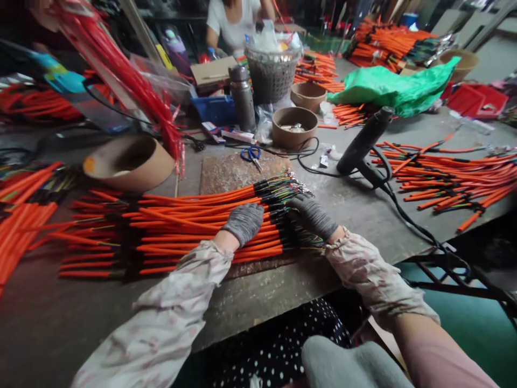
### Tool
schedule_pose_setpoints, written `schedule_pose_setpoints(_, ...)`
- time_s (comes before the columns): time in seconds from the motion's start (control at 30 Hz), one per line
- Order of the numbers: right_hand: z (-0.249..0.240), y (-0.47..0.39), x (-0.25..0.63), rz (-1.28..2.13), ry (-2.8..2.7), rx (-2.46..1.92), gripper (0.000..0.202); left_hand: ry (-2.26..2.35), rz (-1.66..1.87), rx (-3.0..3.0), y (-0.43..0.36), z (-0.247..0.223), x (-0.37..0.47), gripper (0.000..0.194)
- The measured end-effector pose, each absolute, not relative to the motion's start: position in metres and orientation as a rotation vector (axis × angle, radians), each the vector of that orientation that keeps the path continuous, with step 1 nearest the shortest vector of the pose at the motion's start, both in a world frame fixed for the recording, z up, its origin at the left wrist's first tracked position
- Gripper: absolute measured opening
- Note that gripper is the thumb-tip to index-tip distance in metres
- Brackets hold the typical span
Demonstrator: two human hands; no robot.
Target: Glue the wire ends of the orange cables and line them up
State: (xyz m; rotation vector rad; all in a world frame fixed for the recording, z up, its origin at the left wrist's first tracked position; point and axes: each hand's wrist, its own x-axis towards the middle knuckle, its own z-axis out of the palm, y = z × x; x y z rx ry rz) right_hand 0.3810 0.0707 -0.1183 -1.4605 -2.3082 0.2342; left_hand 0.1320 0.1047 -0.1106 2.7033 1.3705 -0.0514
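Observation:
A row of orange cables [194, 226] lies side by side across the table, with black sleeves near the right ends and thin coloured wires [283, 186] fanning out past them. My left hand [244, 222], in a grey knitted glove, is closed over the orange cables just left of the black sleeves. My right hand [312, 215], gloved the same way, grips the sleeved cable ends where the thin wires come out; its fingertips are partly hidden. Under the cables is a worn brown board [226, 175], on which blue-handled scissors [252, 156] rest beyond the row.
A heat gun [365, 143] with a trailing cord stands at right, near more orange cables [448, 183]. Behind are cardboard rings [294, 141], a dark flask [242, 99], a grey basket [271, 73] and green plastic [396, 89]. Across the table sits a person [232, 24].

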Motion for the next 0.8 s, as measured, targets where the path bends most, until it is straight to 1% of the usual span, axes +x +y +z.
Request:
schedule_pose_setpoints(0.1,-0.108,0.08,0.375,0.179,-2.487,-1.395,0.027,1.397,-0.019,2.737,0.099,-0.114,0.127,0.036)
schedule_pose_setpoints(0.17,-0.105,0.089,0.372,0.209,-2.583,-1.359,0.029,1.402,0.044,2.763,0.097,-0.12,0.122,0.038)
schedule_pose_setpoints(0.3,-0.106,0.107,0.369,0.24,-2.695,-1.263,0.031,1.303,0.35,2.83,0.099,-0.137,0.115,0.031)
schedule_pose_setpoints(0.37,-0.107,0.11,0.368,0.171,-2.73,-1.249,0.027,1.261,0.422,2.858,0.101,-0.145,0.113,0.033)
schedule_pose_setpoints(0.47,-0.107,0.106,0.366,-0.008,-2.79,-1.194,0.022,1.22,0.384,2.848,0.102,-0.152,0.111,0.039)
schedule_pose_setpoints(0.6,-0.106,0.094,0.364,-0.184,-2.844,-1.17,0.026,1.227,0.264,2.785,0.104,-0.152,0.113,0.039)
schedule_pose_setpoints(0.7,-0.108,0.093,0.366,-0.191,-2.837,-1.203,0.024,1.239,0.226,2.749,0.105,-0.152,0.114,0.041)
schedule_pose_setpoints(0.8,-0.108,0.096,0.368,-0.121,-2.757,-1.288,0.023,1.241,0.256,2.733,0.105,-0.153,0.114,0.042)
